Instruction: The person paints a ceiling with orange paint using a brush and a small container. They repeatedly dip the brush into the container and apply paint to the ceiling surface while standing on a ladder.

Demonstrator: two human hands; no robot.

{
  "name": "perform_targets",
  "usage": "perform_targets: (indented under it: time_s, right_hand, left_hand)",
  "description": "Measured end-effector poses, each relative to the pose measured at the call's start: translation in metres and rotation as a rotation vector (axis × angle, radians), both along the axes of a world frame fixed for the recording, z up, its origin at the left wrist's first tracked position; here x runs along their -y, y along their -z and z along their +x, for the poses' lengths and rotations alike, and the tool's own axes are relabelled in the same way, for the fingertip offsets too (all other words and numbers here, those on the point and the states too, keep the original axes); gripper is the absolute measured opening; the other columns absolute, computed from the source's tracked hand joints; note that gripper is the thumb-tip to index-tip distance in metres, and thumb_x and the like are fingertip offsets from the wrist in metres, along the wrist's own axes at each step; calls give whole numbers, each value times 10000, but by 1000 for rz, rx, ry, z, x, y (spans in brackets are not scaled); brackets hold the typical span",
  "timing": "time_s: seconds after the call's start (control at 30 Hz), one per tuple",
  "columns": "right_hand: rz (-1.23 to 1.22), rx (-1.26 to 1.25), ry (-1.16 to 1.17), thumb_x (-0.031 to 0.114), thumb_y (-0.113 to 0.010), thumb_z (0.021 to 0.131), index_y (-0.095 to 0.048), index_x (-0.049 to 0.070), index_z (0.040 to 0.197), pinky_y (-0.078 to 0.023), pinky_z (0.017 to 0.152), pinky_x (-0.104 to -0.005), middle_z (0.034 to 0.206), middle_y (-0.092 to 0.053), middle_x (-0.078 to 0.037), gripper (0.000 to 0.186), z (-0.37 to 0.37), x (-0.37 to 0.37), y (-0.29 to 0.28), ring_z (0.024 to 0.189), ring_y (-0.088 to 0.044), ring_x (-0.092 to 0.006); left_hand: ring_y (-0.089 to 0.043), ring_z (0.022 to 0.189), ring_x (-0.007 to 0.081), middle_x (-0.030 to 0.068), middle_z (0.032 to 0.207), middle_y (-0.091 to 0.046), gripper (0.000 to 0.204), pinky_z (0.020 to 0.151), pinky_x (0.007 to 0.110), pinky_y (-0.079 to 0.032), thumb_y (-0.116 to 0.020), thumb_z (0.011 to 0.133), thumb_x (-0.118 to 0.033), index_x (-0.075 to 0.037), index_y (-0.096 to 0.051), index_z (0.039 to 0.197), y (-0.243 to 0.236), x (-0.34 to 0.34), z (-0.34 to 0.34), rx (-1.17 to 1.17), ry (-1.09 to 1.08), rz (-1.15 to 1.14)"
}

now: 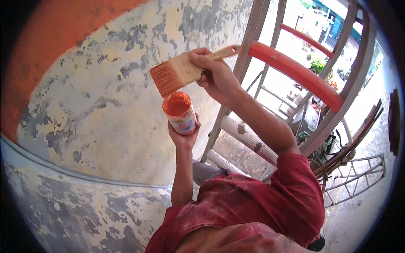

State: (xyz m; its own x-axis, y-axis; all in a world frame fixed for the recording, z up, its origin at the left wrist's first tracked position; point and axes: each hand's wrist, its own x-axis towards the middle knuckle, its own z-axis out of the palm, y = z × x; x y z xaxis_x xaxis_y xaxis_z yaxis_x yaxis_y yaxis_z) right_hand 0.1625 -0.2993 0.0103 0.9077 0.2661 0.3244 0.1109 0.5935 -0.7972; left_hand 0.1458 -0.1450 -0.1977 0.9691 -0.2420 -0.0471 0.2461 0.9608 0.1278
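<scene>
A wide paintbrush with a pale wooden handle is gripped in my right hand. Orange paint coats its bristles, which hang just above the mouth of a paint can. My left hand holds this can from below, its fingers wrapped round the lower part. Orange paint lines the can's inside and rim, and its label is pale with coloured patches. Whether the bristle tips touch the rim, I cannot tell. Beside both hands stands a wall with patchy, peeling grey and cream paint.
Fresh orange paint covers the wall's upper left, and a ledge runs below. At my right rises a wooden ladder with a red rung. Beyond it are plants and a metal lattice frame near the floor.
</scene>
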Motion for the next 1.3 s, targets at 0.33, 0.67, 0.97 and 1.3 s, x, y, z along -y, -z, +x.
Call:
perform_targets:
  time_s: [0.33, 0.67, 0.97, 1.3]
  right_hand:
    - [184, -170, 159, 220, -610, 948, -549, 126, 1049, -318, 440, -165, 870, -541, 34, 151, -55, 14, 35, 559, -392, -18]
    - [658, -234, 414, 215, -530, 990, -557, 3, 1087, -369, 386, -157, 907, -643, -83, 234, -98, 105, 114, 528, -482, -48]
    - [678, -211, 896, 140, -635, 923, -543, 39, 977, -410, 438, -187, 774, -569, -33, 147, 2, 204, 129, 555, -469, -80]
    - [627, 10, 258, 172, -654, 927, -623, 69, 1057, -514, 569, -222, 898, -629, -12, 169, 197, 187, 104, 672, -552, -79]
  left_hand:
    - [-571, 1041, 338, 148, 1184, -560, 640, 719, 412, -522, -476, 877, -560, -88, -475, 1309, -6, 8, 4, -1, 60, -9]
    - [-542, 1082, 347, 132, 1212, -544, 620, 731, 416, -507, -494, 872, -542, -105, -476, 1311, 10, 9, -2, -70, 174, -48]
    - [-546, 1087, 338, 141, 1186, -563, 637, 745, 421, -503, -474, 863, -554, -89, -490, 1298, 15, 20, 15, -50, 253, -90]
    - [-555, 1042, 337, 128, 1162, -571, 636, 730, 416, -506, -463, 864, -569, -89, -509, 1279, 16, 8, 32, -78, 82, -15]
